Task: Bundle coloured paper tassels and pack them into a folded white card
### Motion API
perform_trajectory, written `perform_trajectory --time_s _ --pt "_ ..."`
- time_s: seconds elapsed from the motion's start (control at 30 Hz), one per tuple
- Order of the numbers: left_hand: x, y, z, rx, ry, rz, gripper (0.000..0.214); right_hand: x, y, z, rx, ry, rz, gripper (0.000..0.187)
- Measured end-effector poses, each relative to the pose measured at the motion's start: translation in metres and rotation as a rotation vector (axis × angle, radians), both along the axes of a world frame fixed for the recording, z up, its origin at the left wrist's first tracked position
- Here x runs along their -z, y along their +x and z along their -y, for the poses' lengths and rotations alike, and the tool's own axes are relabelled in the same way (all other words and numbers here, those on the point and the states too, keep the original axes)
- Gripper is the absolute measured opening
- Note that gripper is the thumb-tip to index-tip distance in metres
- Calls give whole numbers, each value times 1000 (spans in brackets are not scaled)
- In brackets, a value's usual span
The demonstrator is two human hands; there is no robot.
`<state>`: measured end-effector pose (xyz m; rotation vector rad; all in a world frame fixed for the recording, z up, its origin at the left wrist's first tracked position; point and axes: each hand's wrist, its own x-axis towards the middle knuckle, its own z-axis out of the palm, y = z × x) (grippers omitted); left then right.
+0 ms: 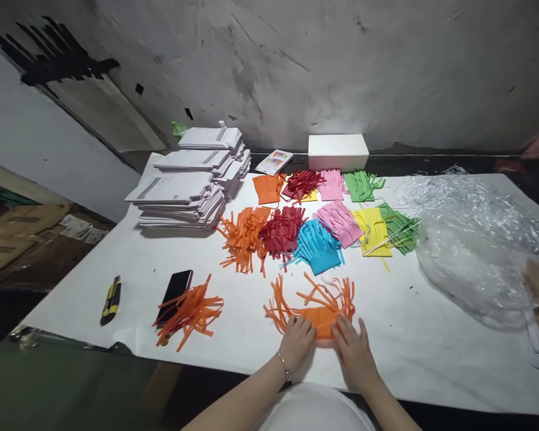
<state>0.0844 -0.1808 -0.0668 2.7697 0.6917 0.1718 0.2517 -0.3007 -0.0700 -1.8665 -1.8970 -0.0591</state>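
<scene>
In the frame's lower middle, my left hand (298,343) and right hand (354,353) touch a flat orange sheet (320,319) with bendy strips (348,297); I can't tell if they pinch.

Open lane on surface (247,320) between left hand (297,345) and loose orange strips (197,314) lying over phone (174,293). Wider bare stretch right of right hand (353,352), up to bulging clear plastic (471,263). Far side blocked: paper stacks (168,188) at left, colored fringe bundles (324,257) across middle, white box (338,154) behind. Narrow gap between bundles and orange fringed sheet (321,320) under hands.
</scene>
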Motion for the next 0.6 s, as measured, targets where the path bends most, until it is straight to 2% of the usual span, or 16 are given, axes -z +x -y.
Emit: perform_trajectory --time_s 0.1,0.2,0.27,0.4,0.6 --pt "5 -8 5 3 -48 18 13 5 -6 -2 -150 -30 -21 36" --pt "0 -16 7 13 -124 44 7 4 1 -8 -205 -92 -50 18" --pt "-4 -21 8 -25 -175 61 5 0 11 -11 -215 -132 -67 11" --pt "-8 -20 11 -195 -257 69 22 -6 28 -17 -172 -175 -98 17" --pt "-13 7 -1 -492 -338 -42 34 1 30 -42 13 -198 -123 27"
